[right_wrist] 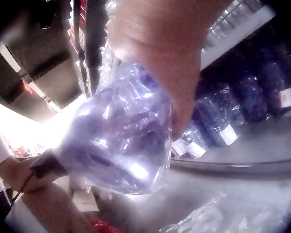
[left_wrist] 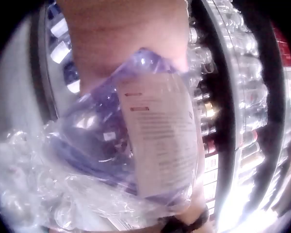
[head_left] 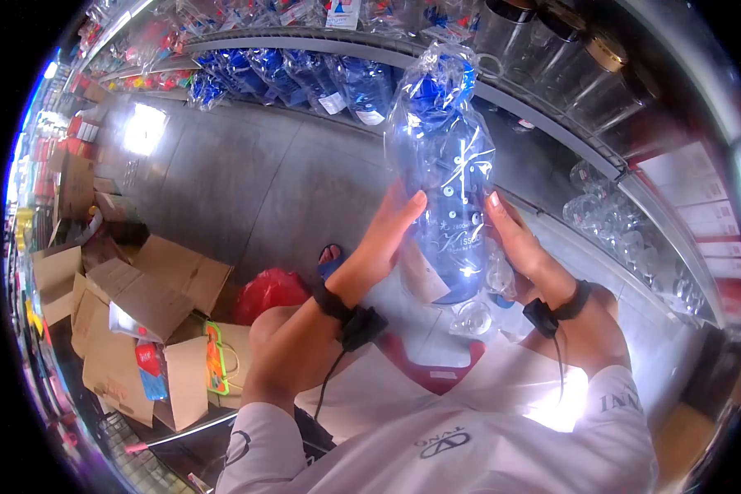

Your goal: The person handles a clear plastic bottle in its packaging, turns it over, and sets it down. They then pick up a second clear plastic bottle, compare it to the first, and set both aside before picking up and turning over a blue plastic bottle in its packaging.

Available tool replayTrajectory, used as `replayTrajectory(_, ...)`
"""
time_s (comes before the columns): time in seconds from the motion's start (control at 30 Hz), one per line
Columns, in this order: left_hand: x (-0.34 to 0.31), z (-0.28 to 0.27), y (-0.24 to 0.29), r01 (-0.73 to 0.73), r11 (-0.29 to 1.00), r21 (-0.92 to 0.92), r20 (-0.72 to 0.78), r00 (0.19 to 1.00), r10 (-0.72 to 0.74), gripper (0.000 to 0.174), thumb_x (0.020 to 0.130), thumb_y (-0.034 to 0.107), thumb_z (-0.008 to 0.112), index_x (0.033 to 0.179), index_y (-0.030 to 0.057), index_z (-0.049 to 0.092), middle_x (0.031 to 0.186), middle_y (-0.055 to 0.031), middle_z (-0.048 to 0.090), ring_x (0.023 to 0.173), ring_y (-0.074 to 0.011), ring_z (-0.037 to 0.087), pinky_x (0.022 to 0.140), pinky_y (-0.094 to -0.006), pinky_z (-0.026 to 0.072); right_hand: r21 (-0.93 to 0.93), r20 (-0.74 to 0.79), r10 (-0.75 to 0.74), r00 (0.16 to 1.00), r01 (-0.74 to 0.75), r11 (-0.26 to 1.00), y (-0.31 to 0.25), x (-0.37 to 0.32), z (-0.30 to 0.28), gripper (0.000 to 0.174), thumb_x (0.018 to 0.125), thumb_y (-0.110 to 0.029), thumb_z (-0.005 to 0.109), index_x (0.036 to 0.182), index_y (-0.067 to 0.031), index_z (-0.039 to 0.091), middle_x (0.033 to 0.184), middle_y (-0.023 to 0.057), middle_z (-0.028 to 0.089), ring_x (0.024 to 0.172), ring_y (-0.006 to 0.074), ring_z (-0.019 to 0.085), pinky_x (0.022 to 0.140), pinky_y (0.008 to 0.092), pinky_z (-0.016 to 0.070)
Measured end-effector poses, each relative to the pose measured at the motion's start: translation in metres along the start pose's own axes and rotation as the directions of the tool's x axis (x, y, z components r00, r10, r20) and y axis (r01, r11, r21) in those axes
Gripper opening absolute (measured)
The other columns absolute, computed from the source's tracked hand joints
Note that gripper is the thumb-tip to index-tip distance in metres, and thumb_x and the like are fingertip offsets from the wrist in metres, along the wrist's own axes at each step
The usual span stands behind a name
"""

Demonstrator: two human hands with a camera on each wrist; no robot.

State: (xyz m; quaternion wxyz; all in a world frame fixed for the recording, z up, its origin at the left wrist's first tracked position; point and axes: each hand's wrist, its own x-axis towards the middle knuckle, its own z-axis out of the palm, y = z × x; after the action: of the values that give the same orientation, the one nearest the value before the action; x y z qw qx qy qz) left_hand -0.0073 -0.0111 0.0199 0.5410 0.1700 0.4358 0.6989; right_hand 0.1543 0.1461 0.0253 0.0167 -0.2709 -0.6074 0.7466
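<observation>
A: Where is the blue bottle [head_left: 459, 202] held?

B: At the centre of the head view, between the left grip [head_left: 387, 235] and the right grip [head_left: 516, 239]. It is wrapped in clear plastic [head_left: 397, 136].

A: How is its long axis set?

B: Up the frame, with the top leaned slightly left. The cap [head_left: 425, 99] is carried at upper centre, away from the person; the rounded base is turned toward the shirt [head_left: 502, 445] at the bottom of the frame.

A: Which grip is nearer?

B: Neither can be called nearer. The bottle is touched by both, on opposite sides, with the cap end left well beyond them.

A: And their state?

B: The bottle is clasped by both. The left thumb is laid on the near face, the right thumb along the right edge. Most fingers are hidden behind, so their exact lie cannot be told.

A: Is any label shown?

B: A pale label [head_left: 424, 276] is seen at the bottle's lower left, below the left thumb.
</observation>
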Motion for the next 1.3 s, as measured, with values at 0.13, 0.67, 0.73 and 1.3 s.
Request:
replayTrajectory(0.13, -0.001, 0.002, 0.006, 0.028, 0.999, -0.044, 0.013, 1.0, -0.027, 0.059, 0.104, 0.033, 0.051, 0.153, 0.0102, 0.026, 0.142, -0.0038, 0.045, 0.128, -0.0147, 0.045, 0.107, -0.0336, 0.0372, -0.017, 0.007, 0.009, 1.0, -0.009, 1.0, -0.007, -0.004, -0.001, 0.084, 0.097, -0.069, 0.037, 0.155, -0.0088, 0.028, 0.146, 0.0082, 0.043, 0.13, 0.0208, 0.042, 0.108, 0.0372, 0.0334)
replayTrajectory(0.67, 0.007, -0.011, -0.012, -0.165, 0.985, 0.059, 0.099, 0.982, 0.159, 0.074, 0.099, 0.021, 0.061, 0.156, 0.0058, 0.015, 0.152, -0.01, 0.035, 0.137, -0.0213, 0.037, 0.113, -0.0369, 0.0309, -0.012, 0.037, -0.124, 0.992, 0.125, 0.992, -0.014, -0.008, -0.004, 0.086, 0.092, -0.062, 0.057, 0.148, 0.0002, 0.036, 0.142, 0.0121, 0.047, 0.13, 0.0209, 0.043, 0.11, 0.037, 0.0333)
replayTrajectory(0.73, 0.004, -0.008, -0.009, -0.172, 0.981, 0.085, 0.092, 0.982, 0.164, 0.078, 0.097, 0.018, 0.064, 0.156, 0.004, 0.015, 0.153, -0.0125, 0.032, 0.139, -0.0227, 0.035, 0.114, -0.0378, 0.0298, 0.003, 0.029, -0.16, 0.987, 0.16, 0.987, -0.01, -0.007, -0.003, 0.086, 0.088, -0.055, 0.067, 0.146, 0.0015, 0.036, 0.14, 0.0121, 0.048, 0.129, 0.0211, 0.044, 0.11, 0.037, 0.0339)
replayTrajectory(1.3, 0.006, -0.014, -0.024, -0.331, 0.881, 0.337, 0.209, 0.939, 0.273, 0.098, 0.097, 0.056, 0.051, 0.156, 0.0002, -0.002, 0.164, -0.0156, 0.004, 0.151, -0.0269, 0.005, 0.121, -0.0391, 0.0076, 0.037, -0.025, -0.183, 0.983, 0.184, 0.982, -0.01, -0.006, 0.005, 0.083, 0.082, -0.028, 0.082, 0.143, 0.0029, 0.035, 0.135, 0.0119, 0.049, 0.125, 0.0204, 0.046, 0.106, 0.0359, 0.0379)
